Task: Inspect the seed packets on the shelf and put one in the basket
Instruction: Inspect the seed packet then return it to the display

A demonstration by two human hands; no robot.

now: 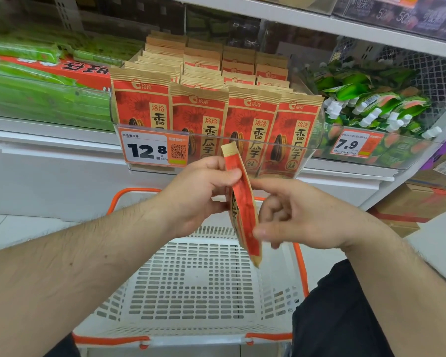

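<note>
— What takes up most of the view?
— The white shelf (62, 140), with clear bins side by side along it. The middle bin (216, 137) holds rows of red-and-tan seed packets (198, 112) standing upright, four across at the front, more stacked behind. A price tag (153, 149) reading 12.8 sits on its front wall.
— And the neighbouring bins?
— The left bin (49, 99) holds long green packs with a red box lying behind them. The right bin (386, 148) is piled with green spouted pouches (371, 106), loosely heaped, with a 7.9 tag (355, 144) on its front.
— Where is the basket?
— Below the hands: a white slotted basket (191, 292) with an orange rim. Nothing shows on the part of its floor that is in view.
— And the chosen packet?
— One seed packet (242, 202) hangs edge-on above the basket, tilted, top corner up near the shelf front. The left hand (198, 194) has a closed grip on its upper part, thumb pinching the edge. The right hand (301, 217) sits against its other side, forefinger and thumb out along the packet, remaining fingers curled; whether that grip truly clamps it, I cannot tell.
</note>
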